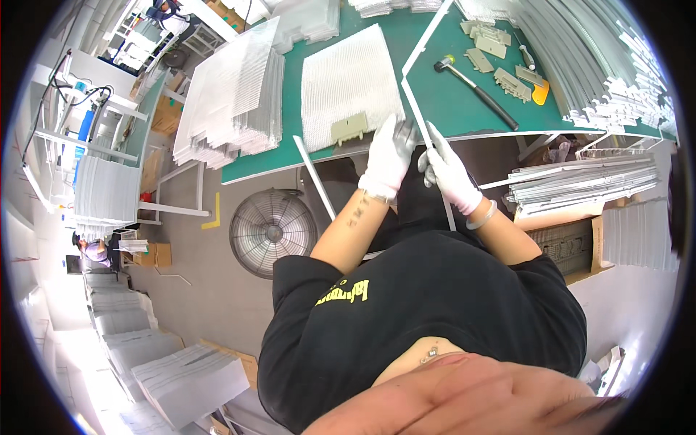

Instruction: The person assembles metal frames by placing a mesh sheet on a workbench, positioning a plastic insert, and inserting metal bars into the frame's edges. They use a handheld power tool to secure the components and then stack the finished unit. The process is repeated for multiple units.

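Note:
A wire-like mesh panel (pixel 351 80) lies on the green workbench, with a tan plastic bracket (pixel 349 129) on its near edge. My left hand (pixel 388 156), in a white glove with grey fingertips, is by the panel's near right corner, fingers stretched out; I cannot tell whether it touches the panel. My right hand (pixel 448 170), gloved the same way, closes around a long white strip (pixel 415 101) that runs back across the bench. Another white strip (pixel 313 174) slants off the bench's front edge, left of my left hand.
Stacked mesh panels (pixel 228 94) stand on the left. To the right are a mallet (pixel 478 94), a screwdriver (pixel 526 56), several tan brackets (pixel 493 43) and piled white strips (pixel 594 58). A floor fan (pixel 273 232) stands below; cartons (pixel 573 246) are at right.

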A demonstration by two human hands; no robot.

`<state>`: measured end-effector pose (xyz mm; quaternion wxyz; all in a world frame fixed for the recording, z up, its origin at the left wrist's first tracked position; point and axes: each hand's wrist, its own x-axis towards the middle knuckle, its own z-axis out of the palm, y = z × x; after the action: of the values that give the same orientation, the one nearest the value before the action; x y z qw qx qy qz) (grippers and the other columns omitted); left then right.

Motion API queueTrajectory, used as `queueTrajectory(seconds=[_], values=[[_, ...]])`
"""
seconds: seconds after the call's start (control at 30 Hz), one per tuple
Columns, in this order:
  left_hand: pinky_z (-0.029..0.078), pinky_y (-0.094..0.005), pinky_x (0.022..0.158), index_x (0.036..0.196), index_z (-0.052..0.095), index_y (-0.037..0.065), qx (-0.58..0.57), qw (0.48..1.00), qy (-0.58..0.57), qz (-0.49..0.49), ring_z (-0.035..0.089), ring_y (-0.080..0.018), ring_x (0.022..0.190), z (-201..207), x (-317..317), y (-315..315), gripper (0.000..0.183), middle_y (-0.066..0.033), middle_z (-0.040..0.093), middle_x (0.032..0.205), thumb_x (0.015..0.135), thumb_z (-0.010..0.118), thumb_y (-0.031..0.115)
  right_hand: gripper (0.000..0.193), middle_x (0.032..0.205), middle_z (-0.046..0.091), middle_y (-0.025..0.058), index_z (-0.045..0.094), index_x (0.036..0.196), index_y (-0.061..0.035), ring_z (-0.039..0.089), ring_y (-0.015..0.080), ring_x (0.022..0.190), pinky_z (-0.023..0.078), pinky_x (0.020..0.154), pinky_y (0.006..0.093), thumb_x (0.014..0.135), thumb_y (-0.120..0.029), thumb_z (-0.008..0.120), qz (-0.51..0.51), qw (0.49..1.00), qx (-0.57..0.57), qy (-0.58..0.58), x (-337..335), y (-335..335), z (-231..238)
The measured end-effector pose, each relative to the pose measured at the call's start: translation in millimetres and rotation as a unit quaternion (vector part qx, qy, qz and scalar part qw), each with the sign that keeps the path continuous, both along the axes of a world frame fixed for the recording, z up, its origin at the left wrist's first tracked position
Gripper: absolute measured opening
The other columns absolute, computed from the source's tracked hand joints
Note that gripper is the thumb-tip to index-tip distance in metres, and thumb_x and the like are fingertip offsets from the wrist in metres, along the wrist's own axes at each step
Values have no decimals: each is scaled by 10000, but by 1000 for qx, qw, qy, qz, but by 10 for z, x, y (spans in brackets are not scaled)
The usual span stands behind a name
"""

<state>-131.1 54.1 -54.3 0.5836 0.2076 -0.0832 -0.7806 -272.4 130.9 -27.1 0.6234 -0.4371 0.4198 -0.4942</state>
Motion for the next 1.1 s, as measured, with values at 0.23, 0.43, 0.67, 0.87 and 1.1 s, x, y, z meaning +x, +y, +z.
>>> queueTrajectory(seconds=[0.23,0.43,0.67,0.87,1.1], values=[[504,-404,993,1195,559,-32,-44,998,-33,35,581,-268,1156,-21,-233,-494,257,-152,609,1205,986,526,113,550,757,523,24,223,1577,-132,418,71,532,453,521,224,1059,-210,391,19,998,2,-65,-54,-87,18],[555,-350,860,1153,594,41,-76,992,-76,66,650,-206,1004,140,-318,-492,214,-82,658,1102,939,599,32,567,746,528,26,221,1579,-127,427,71,536,454,519,233,1044,-153,407,-3,999,14,49,-73,79,98],[536,-354,918,1190,584,14,-65,993,-88,47,621,-221,1089,180,-336,-445,229,-106,642,1151,964,580,55,560,726,529,25,239,1573,-125,430,77,512,458,506,240,1038,-152,403,4,1000,22,16,-104,-28,117],[527,-332,928,1197,572,-27,-102,987,-127,9,619,-215,1065,65,-275,-345,243,-111,633,1148,975,564,73,511,816,609,64,415,1465,-21,513,98,524,470,508,258,1029,-282,480,25,993,-41,110,-167,-838,308],[404,-357,1076,1329,536,-20,-212,901,-376,-45,525,-277,1239,601,247,512,418,-163,556,1342,992,560,226,122,753,483,-57,561,979,-110,461,52,584,448,572,239,942,-184,652,72,996,51,16,-399,-1620,250]])
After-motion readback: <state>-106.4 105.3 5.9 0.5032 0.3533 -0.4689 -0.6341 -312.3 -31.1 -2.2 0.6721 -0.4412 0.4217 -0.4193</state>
